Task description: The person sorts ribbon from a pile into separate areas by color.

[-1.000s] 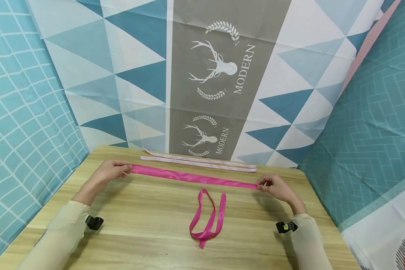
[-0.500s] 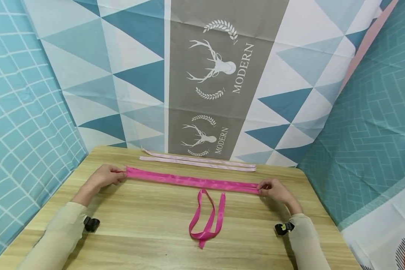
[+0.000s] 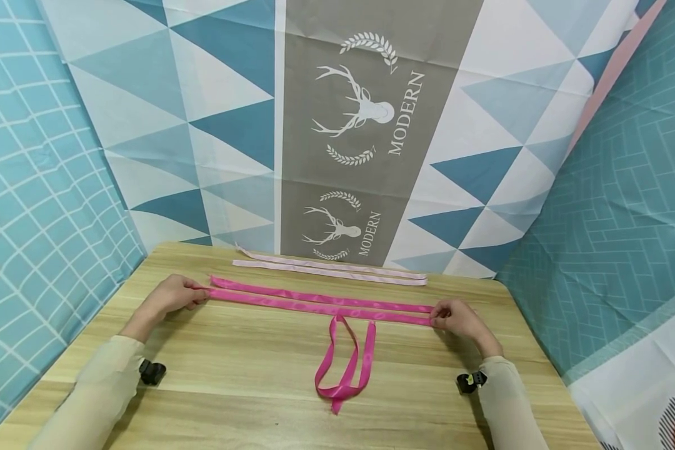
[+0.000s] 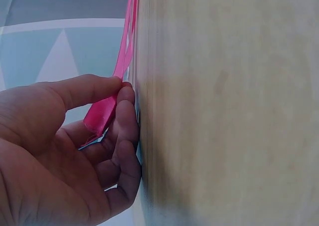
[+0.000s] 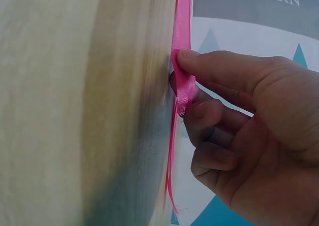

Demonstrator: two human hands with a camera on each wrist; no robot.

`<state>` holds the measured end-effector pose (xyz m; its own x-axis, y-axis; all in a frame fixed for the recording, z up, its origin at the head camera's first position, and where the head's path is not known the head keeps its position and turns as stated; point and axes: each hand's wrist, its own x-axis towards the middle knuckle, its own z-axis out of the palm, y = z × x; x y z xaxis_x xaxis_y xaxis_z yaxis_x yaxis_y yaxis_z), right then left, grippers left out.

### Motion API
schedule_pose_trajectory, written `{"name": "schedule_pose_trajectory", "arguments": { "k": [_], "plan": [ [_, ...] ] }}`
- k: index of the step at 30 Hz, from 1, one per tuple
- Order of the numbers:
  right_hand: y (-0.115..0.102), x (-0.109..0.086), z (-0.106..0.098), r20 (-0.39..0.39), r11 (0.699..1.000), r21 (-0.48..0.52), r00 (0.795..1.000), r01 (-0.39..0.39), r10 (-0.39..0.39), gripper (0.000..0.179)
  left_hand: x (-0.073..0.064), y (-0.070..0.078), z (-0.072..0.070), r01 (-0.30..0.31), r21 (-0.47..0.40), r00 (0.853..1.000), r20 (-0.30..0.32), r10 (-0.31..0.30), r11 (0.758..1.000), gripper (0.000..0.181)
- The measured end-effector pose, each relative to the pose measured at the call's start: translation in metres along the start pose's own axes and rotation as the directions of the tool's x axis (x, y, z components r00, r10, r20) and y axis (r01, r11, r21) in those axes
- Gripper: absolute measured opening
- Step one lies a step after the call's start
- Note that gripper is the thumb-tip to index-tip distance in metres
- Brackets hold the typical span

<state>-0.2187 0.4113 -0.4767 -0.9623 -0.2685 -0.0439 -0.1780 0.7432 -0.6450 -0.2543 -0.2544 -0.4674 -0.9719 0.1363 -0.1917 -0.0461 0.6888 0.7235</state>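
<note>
A bright pink ribbon (image 3: 292, 305) runs across the table in two nearly parallel strands, the near one taut between the hands. My left hand (image 3: 174, 294) pinches the left end of the near strand between thumb and fingertips; in the left wrist view its frayed tip (image 4: 100, 115) hangs inside the curled fingers. The far strand's left end (image 3: 214, 280) lies free beside it. At the other side my right hand (image 3: 460, 317) pinches the pink ribbon (image 5: 183, 79) between thumb and forefinger. How the two strands join there is hidden by the fingers.
Behind lies a pale pink ribbon (image 3: 326, 270) in two strands, near the table's back edge. A second bright pink ribbon (image 3: 343, 390) lies loosely looped in front. Patterned cloth (image 3: 337, 125) hangs behind the wooden table (image 3: 230, 394).
The taut pink ribbon has come nearer to me and its strands have spread apart into two lines. My left hand has shifted slightly left and down, my right slightly down.
</note>
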Motion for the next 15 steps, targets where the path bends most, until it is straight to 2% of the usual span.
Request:
{"name": "schedule_pose_trajectory", "arguments": {
  "k": [7, 11, 15],
  "plan": [
    [-0.012, -0.004, -0.006, -0.033, 0.999, -0.046, 0.999, -0.001, -0.001, 0.007, -0.002, 0.003, 0.0, 0.006, -0.002, 1.0, -0.007, -0.006, 1.0, 0.032],
    [-0.025, -0.008, -0.015, -0.048, 0.994, -0.108, 0.999, -0.028, 0.023, 0.011, -0.008, 0.006, -0.004, 0.0, 0.013, 1.0, -0.027, 0.001, 1.0, 0.045],
    [-0.041, -0.015, -0.026, -0.063, 0.982, -0.185, 0.998, -0.036, 0.025, 0.017, -0.014, 0.011, -0.011, -0.002, 0.063, 0.997, -0.075, 0.007, 0.998, 0.06]
  ]
}}
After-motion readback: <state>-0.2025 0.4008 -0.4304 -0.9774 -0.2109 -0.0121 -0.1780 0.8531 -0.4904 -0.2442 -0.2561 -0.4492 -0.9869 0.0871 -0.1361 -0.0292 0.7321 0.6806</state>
